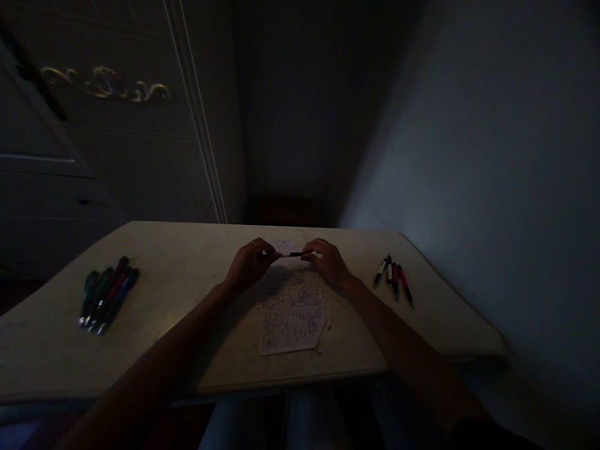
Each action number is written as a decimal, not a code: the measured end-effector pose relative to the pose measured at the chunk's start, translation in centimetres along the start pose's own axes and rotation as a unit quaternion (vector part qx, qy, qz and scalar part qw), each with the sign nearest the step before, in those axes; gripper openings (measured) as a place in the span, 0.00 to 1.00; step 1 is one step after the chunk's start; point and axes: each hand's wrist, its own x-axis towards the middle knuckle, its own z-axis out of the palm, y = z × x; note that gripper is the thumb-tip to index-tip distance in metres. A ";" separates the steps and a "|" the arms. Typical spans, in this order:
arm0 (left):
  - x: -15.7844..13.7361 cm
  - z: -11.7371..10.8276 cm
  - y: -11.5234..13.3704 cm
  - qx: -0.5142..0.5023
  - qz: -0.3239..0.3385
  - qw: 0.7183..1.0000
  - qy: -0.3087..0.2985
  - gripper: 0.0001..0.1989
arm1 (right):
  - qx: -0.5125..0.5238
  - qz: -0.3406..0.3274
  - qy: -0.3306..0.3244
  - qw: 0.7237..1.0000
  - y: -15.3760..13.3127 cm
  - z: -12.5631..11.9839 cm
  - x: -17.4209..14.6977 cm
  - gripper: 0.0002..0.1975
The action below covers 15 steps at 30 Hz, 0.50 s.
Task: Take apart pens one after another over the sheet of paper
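Pen [294, 254] at 12 o'clock, taking the middle of the written sheet [293, 312] as your clock's centre: you have it held lengthwise between both hands, above the sheet's far end. The pale wall [469, 156] rises at 2 o'clock, and the panelled cabinet [126, 169] with its gold scroll ornament [110, 86] stands at 10. Before you spreads the pale table [187, 256]. The sheet lies flat on it, densely covered in bluish writing. At 9 o'clock you have a bundle of dark pens [110, 294], green, reddish and blue among them, too blurred to count. Your left hand [248, 265], at 10, pinches one end of the pen, fingertips closed on it; your right hand [330, 265], between 1 and 2, pinches the other end just as closely. Near 3 o'clock lie four pens [395, 282], two white-and-black, two red-and-black. Between your fingertips, the held pen shows a white part and a black part.
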 end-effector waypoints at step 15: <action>0.1 -0.5 0.2 -0.008 -0.106 0.994 -0.012 0.19 | -0.003 -0.017 -0.028 0.999 0.1 -0.6 0.1 0.03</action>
